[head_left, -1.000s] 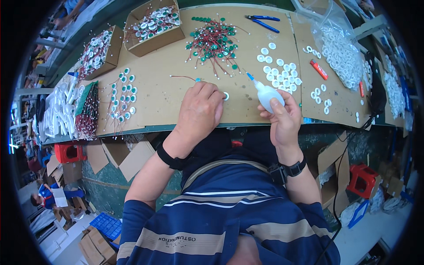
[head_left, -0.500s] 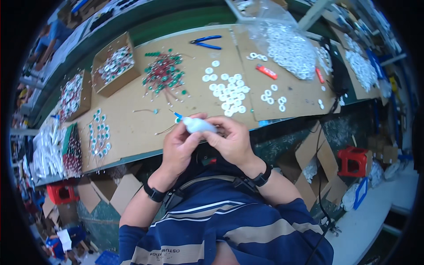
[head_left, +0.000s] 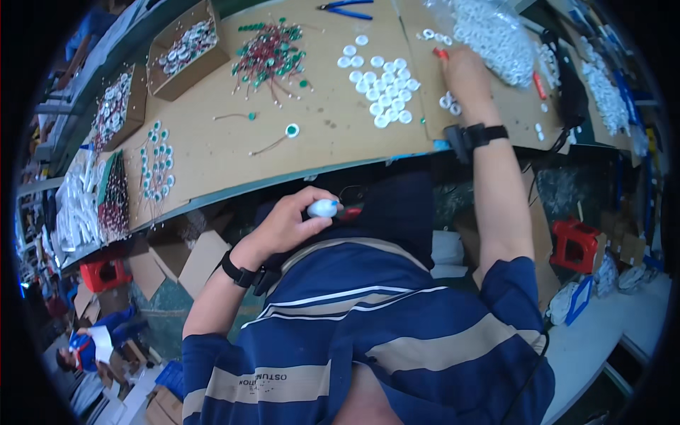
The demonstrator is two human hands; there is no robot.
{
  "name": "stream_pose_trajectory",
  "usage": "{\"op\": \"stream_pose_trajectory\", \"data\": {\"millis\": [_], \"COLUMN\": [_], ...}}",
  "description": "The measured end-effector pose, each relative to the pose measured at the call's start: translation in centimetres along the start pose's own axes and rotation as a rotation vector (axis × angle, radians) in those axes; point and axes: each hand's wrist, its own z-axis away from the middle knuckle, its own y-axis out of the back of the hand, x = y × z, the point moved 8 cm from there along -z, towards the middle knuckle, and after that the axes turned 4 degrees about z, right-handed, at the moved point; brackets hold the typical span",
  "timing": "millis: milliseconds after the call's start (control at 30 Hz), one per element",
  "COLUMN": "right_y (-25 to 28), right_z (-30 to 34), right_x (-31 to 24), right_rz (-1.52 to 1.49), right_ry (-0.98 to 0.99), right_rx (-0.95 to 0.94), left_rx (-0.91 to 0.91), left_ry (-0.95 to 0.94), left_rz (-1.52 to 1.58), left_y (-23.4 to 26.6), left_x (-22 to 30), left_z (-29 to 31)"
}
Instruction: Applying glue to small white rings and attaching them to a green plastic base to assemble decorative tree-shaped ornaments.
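Observation:
My left hand [head_left: 292,221] is closed around a small white squeeze bottle [head_left: 322,208] with a blue tip, below the table's front edge. My right hand [head_left: 467,76] reaches far over the table, its fingers closed at a red lighter [head_left: 440,54], most of which the hand hides. White rings [head_left: 448,103] lie just below that hand, and a group of white round pieces [head_left: 386,88] spreads to its left. Nearer the front edge, one white round piece with a green centre and a wire [head_left: 292,130] lies by a single green wired disc [head_left: 251,115].
A pile of green discs with red wires [head_left: 269,60] sits left of blue cutters [head_left: 347,10]. Two cardboard boxes [head_left: 188,74] of parts stand at the left. A clear bag of white rings [head_left: 489,42] lies beyond my right hand. A red stool [head_left: 572,242] stands at the right.
My right hand has left the bottle and moved out to the red lighter. My left hand keeps the bottle, now lower. The wired white piece has come into view on the table.

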Motion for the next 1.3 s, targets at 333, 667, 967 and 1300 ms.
{"op": "stream_pose_trajectory", "data": {"millis": [333,667,967,1300], "right_y": [10.9,-10.9,-18.7,-20.9], "right_z": [16.0,29.5,30.1,31.4], "right_x": [-13.6,-24.1,-25.1,-29.3], "right_rz": [-1.100,-1.327,-1.337,-1.189], "right_ry": [0.243,-0.037,-0.366,-0.344], "right_rx": [-0.263,-1.080,-1.082,-1.015], "left_rx": [0.257,0.568,0.460,0.564], "left_ry": [0.187,0.359,0.297,0.279], "left_rz": [-0.085,-0.333,-0.313,-0.308], "left_y": [2.3,4.7,3.0,2.0], "left_x": [-11.0,-14.8,-20.6,-23.3], "left_z": [6.8,9.8,8.0,10.3]}}
